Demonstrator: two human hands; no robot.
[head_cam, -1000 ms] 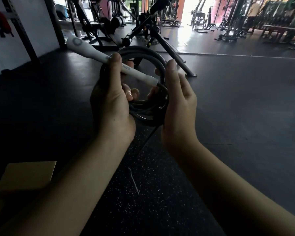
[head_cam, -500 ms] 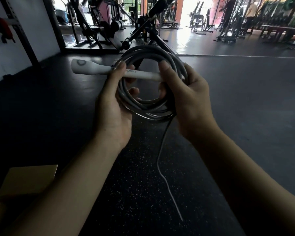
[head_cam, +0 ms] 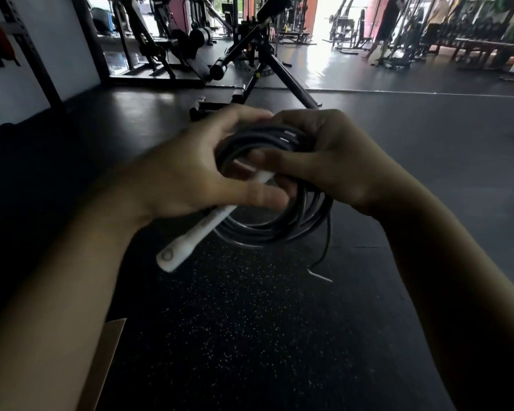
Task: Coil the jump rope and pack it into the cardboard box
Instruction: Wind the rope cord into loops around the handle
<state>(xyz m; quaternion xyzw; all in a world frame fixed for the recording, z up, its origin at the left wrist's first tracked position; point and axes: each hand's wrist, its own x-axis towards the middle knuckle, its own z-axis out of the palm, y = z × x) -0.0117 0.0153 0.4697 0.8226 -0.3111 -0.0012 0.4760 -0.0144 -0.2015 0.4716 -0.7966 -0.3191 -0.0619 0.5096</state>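
The cardboard box (head_cam: 106, 360) sits at near left, now mostly behind the forearm. The coiled jump rope (head_cam: 279, 209) has tipped flatter; left hand (head_cam: 190, 170) and right hand (head_cam: 333, 161) grip it, white handle (head_cam: 190, 241) now pointing near-left

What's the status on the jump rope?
Left hand and right hand both grip coiled rope. White handle sticks out; tail dangling. Cardboard box lower left, nothing blocking.

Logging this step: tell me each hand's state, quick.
Left hand: holding the rope coil and white handle.
Right hand: gripping the rope coil.
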